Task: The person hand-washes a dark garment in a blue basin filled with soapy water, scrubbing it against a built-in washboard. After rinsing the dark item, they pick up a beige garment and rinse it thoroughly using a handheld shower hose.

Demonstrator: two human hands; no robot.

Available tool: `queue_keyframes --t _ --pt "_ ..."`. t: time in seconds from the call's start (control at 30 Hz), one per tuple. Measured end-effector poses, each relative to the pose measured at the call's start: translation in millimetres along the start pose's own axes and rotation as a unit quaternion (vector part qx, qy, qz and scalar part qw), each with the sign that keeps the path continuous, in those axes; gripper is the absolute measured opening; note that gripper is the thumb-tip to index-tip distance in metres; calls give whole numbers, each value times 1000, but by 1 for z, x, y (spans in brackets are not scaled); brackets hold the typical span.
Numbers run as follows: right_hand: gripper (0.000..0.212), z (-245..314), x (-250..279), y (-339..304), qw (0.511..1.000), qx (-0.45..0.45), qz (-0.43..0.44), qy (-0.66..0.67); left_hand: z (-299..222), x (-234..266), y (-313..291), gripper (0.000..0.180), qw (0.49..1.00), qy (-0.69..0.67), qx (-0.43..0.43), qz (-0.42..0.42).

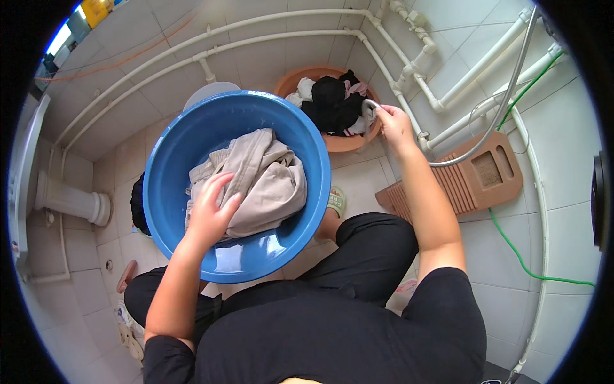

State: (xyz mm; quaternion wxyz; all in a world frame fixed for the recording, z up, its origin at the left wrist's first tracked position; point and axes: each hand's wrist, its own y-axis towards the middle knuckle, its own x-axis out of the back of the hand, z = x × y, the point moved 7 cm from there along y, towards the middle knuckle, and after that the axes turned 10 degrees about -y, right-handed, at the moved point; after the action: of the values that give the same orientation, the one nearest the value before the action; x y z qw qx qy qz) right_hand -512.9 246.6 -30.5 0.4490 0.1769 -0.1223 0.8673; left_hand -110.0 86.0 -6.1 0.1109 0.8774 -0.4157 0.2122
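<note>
A large blue basin stands in front of me with beige trousers bunched up inside it. Over the near left part of the cloth is my left hand, fingers spread and holding nothing; I cannot tell whether it touches the fabric. My right hand, raised to the right of the basin, is closed around a hand shower. From it a silver shower hose loops behind my forearm and climbs to the upper right. Whether water is running is unclear.
Behind the basin sits an orange-brown tub heaped with dark and white clothes. A brown washboard leans at the right wall. White pipes line the walls, and a green hose hangs right. At left is a white pedestal.
</note>
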Motion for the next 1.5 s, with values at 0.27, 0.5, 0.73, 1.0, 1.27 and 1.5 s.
queue_keyframes --t 0.27,0.5,0.73,1.0,1.27,1.5 --pt "29 159 -93 -186 829 471 -6 -300 -34 -63 78 57 709 -640 287 75" --pt "30 94 -158 -186 893 247 264 -269 39 -58 68 19 772 -584 251 -20" --pt "28 47 -197 -123 845 -239 252 406 -1 -107 0 38 841 -518 135 82" --pt "28 -10 -133 -68 969 -160 145 123 7 -52 14 89 943 333 14 -17" --pt "35 51 -101 -78 937 101 30 -334 134 -13 39 51 973 32 229 -17" --pt "33 53 -104 -86 901 160 20 -403 94 123 27 20 881 -367 69 -290"
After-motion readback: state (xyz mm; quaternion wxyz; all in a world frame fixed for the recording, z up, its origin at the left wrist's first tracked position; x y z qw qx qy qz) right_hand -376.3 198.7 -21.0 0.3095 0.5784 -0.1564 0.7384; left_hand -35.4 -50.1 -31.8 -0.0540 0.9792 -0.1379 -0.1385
